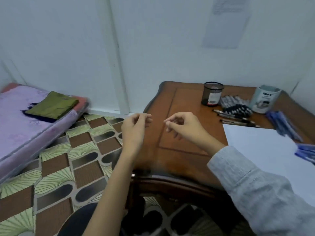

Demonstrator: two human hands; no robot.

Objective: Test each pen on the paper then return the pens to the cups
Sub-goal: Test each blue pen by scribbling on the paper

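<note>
Brown wood made up the table (pixel 187 103), which filled the middle and right of the frame; a patterned floor (pixel 68 167) spread across the lower left; a lilac mattress (pixel 25 126) lay at the left edge; a white paper (pixel 259 147) rested on the table at the right, its far corner just beside the pens; a folded green cloth (pixel 52 106) sat on the mattress. The left hand (pixel 136 126) hovered over the table's left edge, fingers loosely curled, holding nothing; the right hand (pixel 180 126), near it at centre frame, was likewise relaxed and empty. At upper right stood a black mesh cup (pixel 212 94) and a white cup (pixel 264 99); black pens (pixel 237 108) lay heaped on the table between them; blue pens (pixel 284 126) lay beside the paper at the right edge.
</note>
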